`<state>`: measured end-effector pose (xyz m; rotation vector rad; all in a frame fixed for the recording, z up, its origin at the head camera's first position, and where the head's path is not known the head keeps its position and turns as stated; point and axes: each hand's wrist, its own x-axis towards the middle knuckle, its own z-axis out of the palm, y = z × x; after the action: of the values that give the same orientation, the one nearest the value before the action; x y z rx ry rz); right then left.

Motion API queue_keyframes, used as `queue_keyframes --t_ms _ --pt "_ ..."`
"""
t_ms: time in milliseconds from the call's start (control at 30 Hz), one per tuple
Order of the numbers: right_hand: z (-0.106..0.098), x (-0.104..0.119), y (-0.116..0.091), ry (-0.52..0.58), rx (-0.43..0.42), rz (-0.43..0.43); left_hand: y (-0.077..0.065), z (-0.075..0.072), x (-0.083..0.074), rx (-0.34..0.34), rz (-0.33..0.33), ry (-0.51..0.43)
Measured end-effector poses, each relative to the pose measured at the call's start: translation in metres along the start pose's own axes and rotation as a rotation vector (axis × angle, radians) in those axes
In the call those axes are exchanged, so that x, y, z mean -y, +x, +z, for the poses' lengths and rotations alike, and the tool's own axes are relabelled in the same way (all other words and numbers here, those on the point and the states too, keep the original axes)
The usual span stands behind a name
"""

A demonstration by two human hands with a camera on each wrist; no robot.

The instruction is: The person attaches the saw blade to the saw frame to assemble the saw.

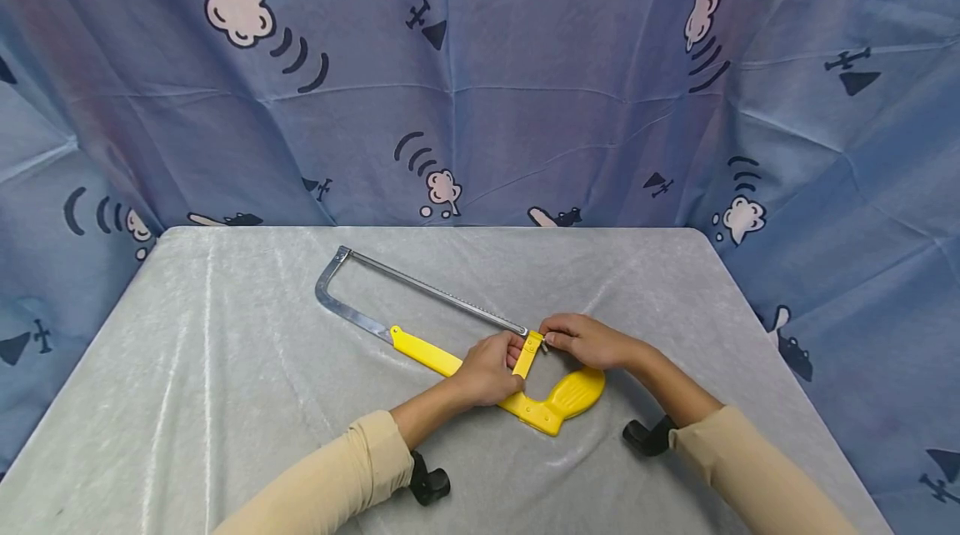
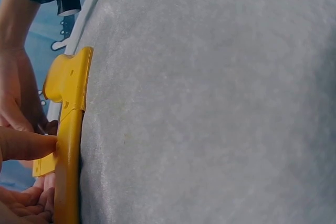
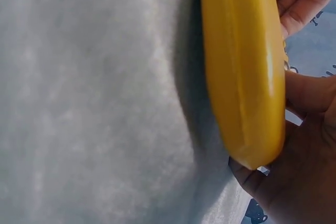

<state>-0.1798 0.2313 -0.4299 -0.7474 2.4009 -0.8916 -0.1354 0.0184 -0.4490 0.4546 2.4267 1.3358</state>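
A hacksaw (image 1: 423,349) with a yellow and metal frame lies on the cloth-covered table, its toothed blade side (image 1: 435,291) toward the back. My left hand (image 1: 487,368) grips the frame near the yellow upright (image 1: 528,356); in the left wrist view the thumb (image 2: 31,144) presses against the yellow bar (image 2: 68,166). At the blade's near end, my right hand (image 1: 588,341) pinches the small metal wing nut (image 1: 545,344) by the upright. The yellow handle (image 1: 577,393) sits just below the right hand and fills much of the right wrist view.
A grey-white velvety cloth (image 1: 247,402) covers the table. Behind it and at both sides hangs a blue printed curtain (image 1: 510,135). Black wrist-camera mounts (image 1: 429,485) stick out under both forearms, close to the table.
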Motion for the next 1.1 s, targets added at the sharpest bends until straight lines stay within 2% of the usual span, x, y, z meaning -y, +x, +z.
queue_keyframes --t_ms 700,900,1100 --pt "-0.004 -0.002 0.001 0.057 0.027 0.007 0.0 0.0 -0.001 -0.003 0.009 0.011" --pt "-0.002 0.004 -0.001 -0.039 -0.016 -0.018 0.0 0.001 -0.001 -0.01 0.004 0.011" --pt "-0.008 0.01 -0.005 -0.112 -0.052 0.006 0.0 0.0 0.001 -0.004 0.005 0.001"
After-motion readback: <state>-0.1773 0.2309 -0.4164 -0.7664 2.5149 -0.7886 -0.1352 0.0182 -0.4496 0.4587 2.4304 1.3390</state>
